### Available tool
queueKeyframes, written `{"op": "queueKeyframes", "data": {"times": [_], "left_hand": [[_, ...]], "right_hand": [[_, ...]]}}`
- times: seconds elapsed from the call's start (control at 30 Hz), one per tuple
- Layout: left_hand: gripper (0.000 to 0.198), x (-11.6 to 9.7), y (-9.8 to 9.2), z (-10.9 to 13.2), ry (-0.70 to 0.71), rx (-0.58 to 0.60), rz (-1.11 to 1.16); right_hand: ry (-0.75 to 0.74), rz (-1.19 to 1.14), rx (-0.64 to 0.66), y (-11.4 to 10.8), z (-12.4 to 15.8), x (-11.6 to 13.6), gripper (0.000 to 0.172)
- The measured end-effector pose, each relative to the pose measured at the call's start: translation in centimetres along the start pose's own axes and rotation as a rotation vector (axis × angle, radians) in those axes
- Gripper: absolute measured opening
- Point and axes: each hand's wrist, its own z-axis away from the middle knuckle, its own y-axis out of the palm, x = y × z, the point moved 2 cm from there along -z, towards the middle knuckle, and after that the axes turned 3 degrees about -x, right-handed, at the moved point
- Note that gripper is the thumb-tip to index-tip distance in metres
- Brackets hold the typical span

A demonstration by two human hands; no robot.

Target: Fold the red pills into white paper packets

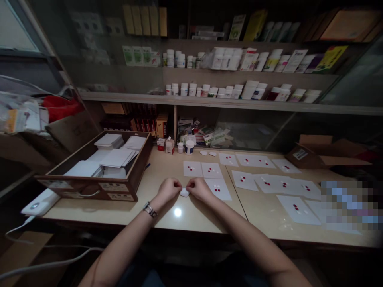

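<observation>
Between the fingertips of both hands is a small folded white paper packet (184,193), just over the desk. My left hand (169,190), with a watch on its wrist, pinches the left corner. The right corner is pinched by my right hand (198,189). Right beside that hand lies a white paper sheet (223,194) with red and white pills on it. Farther back are two more such sheets, one with pills (192,172) at left and one (212,166) at right. Two small folded packets (208,153) rest near the back of the desk.
A wooden drawer (134,190) with stacks of white paper (116,157) stands at left. More pill-bearing sheets (284,187) cover the right side. Small boxes (165,145) and a white jar (189,147) stand at the back, below shelves of medicine bottles (224,92). A cardboard box (311,153) sits back right.
</observation>
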Motion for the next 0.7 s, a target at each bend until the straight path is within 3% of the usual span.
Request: {"op": "queueKeyframes", "data": {"times": [0.17,0.23,0.3,0.4,0.57,0.7], "left_hand": [[0.025,-2.7,-0.7,2.6,0.250,-0.078,-0.402],[0.033,-3.0,-0.5,4.0,0.386,-0.010,-0.517],[0.043,-2.6,0.0,5.3,0.469,0.059,-0.596],[0.049,-1.4,0.4,6.4,0.466,0.169,-0.645],[0.054,-0.6,0.0,6.8,0.449,0.271,-0.640],[0.053,-0.8,-0.7,6.5,0.461,0.292,-0.604]], "right_hand": [[-0.059,0.353,-0.041,-1.1,1.1,1.6,0.020],[-0.156,0.452,-0.015,-1.5,1.8,2.1,0.025],[-0.348,0.497,0.043,-1.4,2.8,2.3,0.030],[-0.526,0.543,0.099,-0.6,4.3,1.6,0.038],[-0.500,0.563,0.158,0.6,5.8,-0.2,0.046],[-0.499,0.508,0.143,0.3,5.7,-0.2,0.043]]}}
